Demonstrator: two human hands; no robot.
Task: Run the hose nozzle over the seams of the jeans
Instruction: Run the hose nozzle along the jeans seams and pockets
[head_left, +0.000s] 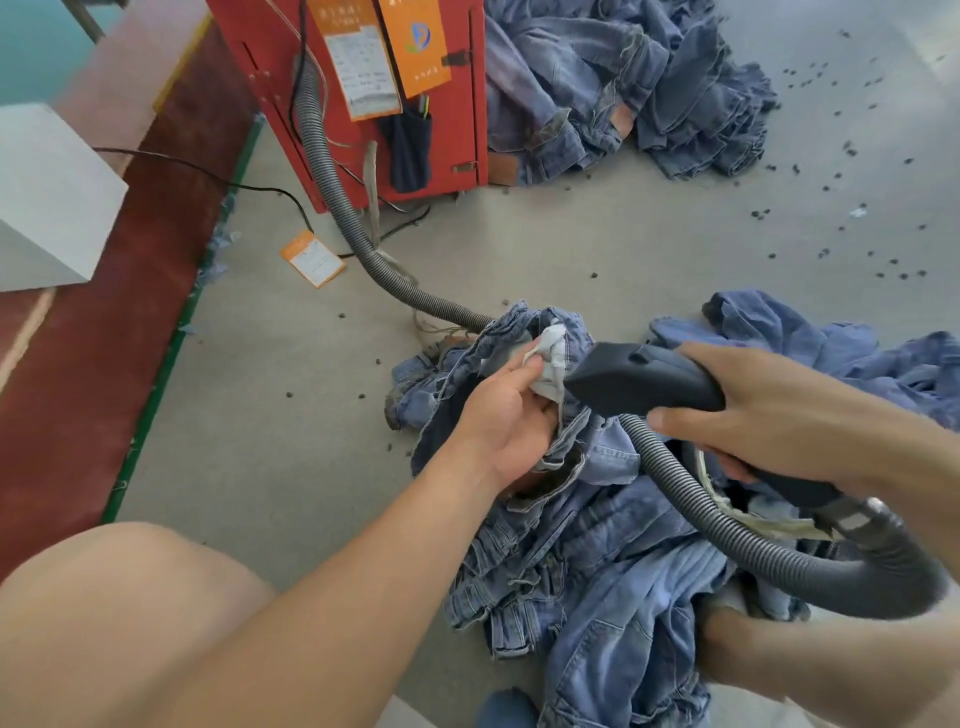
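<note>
Nozzle (623, 382) in right hand (789, 415) meets jeans (597, 545); labels illegible.

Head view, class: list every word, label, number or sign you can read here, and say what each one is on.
No text can be read with certainty.
Orange tag on the red cabinet: a blue and green logo and a line of print, too blurred to read.
Orange and white form beside it: printed rows, too small to read.
Orange and white card on the floor: print too small to read.
</note>
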